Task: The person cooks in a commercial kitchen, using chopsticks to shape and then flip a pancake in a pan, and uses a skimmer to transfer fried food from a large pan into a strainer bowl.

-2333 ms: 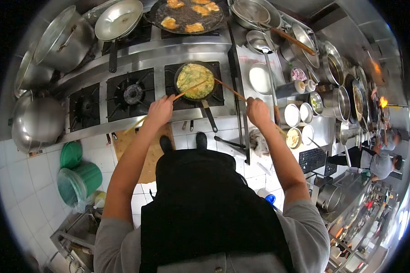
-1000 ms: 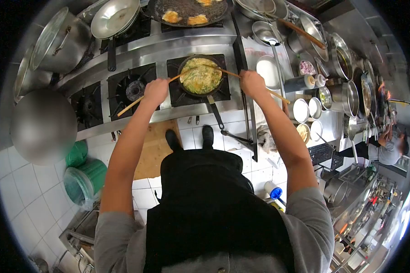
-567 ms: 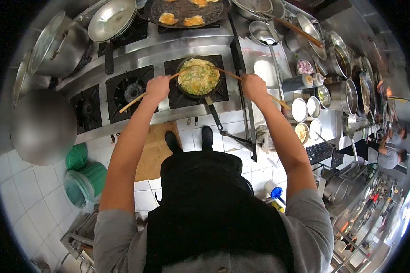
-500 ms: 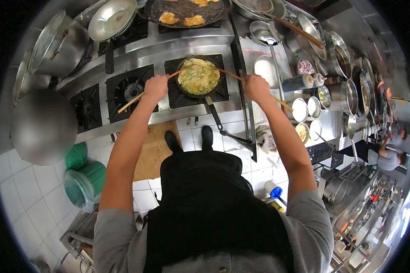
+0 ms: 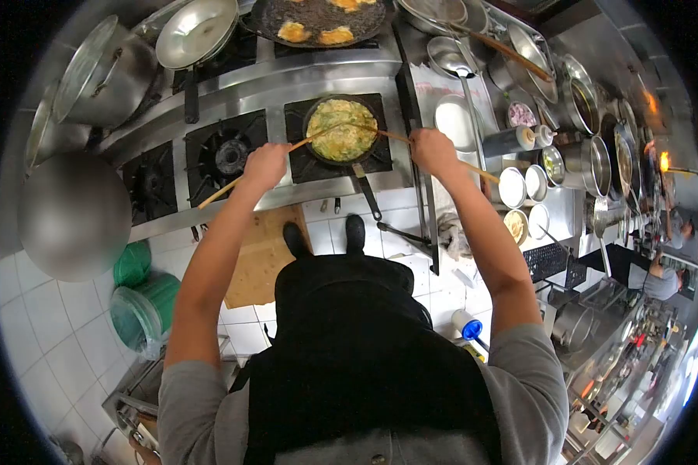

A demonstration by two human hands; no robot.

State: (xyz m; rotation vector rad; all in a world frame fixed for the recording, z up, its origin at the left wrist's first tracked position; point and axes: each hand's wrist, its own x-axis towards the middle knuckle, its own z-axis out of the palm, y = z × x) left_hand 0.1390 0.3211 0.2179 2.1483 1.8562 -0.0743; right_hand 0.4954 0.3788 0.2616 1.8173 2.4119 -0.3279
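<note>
My left hand (image 5: 266, 165) is closed around a long wooden chopstick (image 5: 225, 194), its back end pointing down and left. In my right hand (image 5: 433, 151) is a second wooden chopstick (image 5: 479, 170), reaching out behind the fist to the right. Their front ends lean inward over an omelette (image 5: 337, 145), yellow with green flecks, and come together near its upper middle. The omelette fills a round black frying pan (image 5: 324, 160) on a front burner. The pan's handle (image 5: 367, 192) points toward me, and neither hand is on it.
At the back, a dark griddle (image 5: 316, 17) holds several egg pieces beside a silver pan (image 5: 198, 32). Large pots (image 5: 116, 81) stand left. Bottles (image 5: 508, 142), white cups (image 5: 512, 188) and bowls line the right counter. Farther right, a person (image 5: 659, 281) stands near a flame (image 5: 665, 161).
The chopsticks' front ends showed only near the pan's left and right rims; now they extend across the omelette and meet near its upper middle. My right hand has shifted slightly inward.
</note>
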